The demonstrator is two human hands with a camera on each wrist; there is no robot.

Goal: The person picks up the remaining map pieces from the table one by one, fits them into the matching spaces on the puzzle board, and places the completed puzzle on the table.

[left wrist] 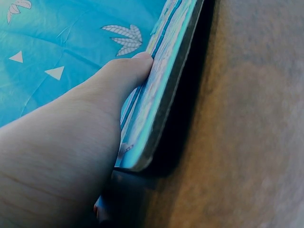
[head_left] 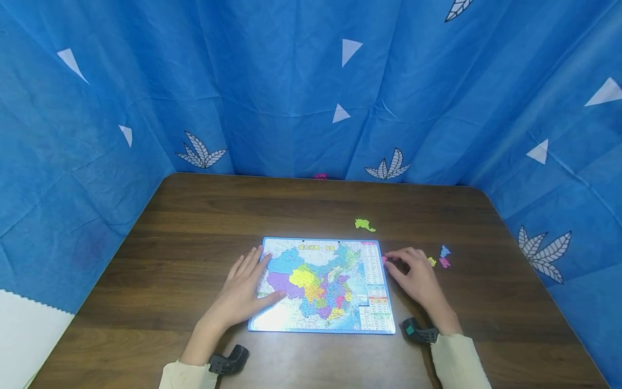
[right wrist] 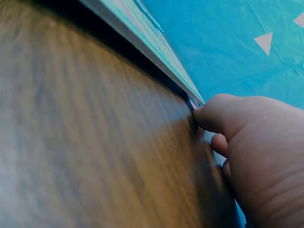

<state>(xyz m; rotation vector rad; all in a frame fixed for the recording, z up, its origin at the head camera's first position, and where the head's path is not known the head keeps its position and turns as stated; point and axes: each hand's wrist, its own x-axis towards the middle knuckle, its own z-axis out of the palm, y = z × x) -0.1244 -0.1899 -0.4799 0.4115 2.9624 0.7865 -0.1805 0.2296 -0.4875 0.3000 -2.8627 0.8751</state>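
A map puzzle board (head_left: 311,323) with a blue rim and coloured regions lies flat on the table. Across its left edge my left hand (head_left: 245,289) rests with fingers spread, the thumb reaching onto the map. In the left wrist view the thumb (left wrist: 128,73) touches the board's surface. Just beyond the board's right edge, my right hand (head_left: 418,275) pinches a small pink puzzle piece (head_left: 384,260) between thumb and index finger. The right wrist view shows the thumb (right wrist: 218,111) low beside the board's edge, with most of the piece hidden.
A yellow-green puzzle piece (head_left: 363,225) lies behind the board. To the right of my right hand are a yellow piece (head_left: 432,261), a blue piece (head_left: 445,250) and a magenta piece (head_left: 444,262). A blue curtain (head_left: 291,97) hangs along the back and sides of the wooden table (head_left: 146,270).
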